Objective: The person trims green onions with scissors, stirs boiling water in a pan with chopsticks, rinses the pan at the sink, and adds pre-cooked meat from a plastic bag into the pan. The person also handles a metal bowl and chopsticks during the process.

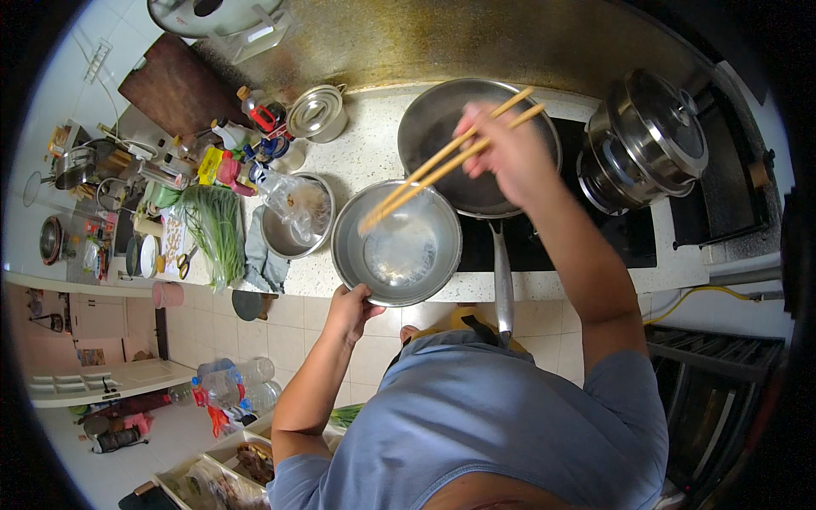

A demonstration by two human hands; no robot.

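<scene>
With my left hand (349,312) I grip the near rim of a round metal basin (344,248). Translucent noodle-like strands (401,252) lie in it, probably in liquid. My right hand (500,150) holds a pair of long wooden chopsticks (446,159), slightly blurred. Their tips point down-left over the basin's left part; whether they touch anything is hard to tell. Behind the chopsticks and my right forearm, a dark frying pan (440,121) sits on the black cooktop (612,236), its metal handle (502,280) pointing towards me.
A lidded steel steamer pot (644,140) stands at the right of the cooktop. Left of the basin are a metal bowl (280,239) with a plastic bag (299,204), a grey cloth (264,261), bagged green stalks (213,229) and scissors (186,262). A lidded pot (319,118) stands behind.
</scene>
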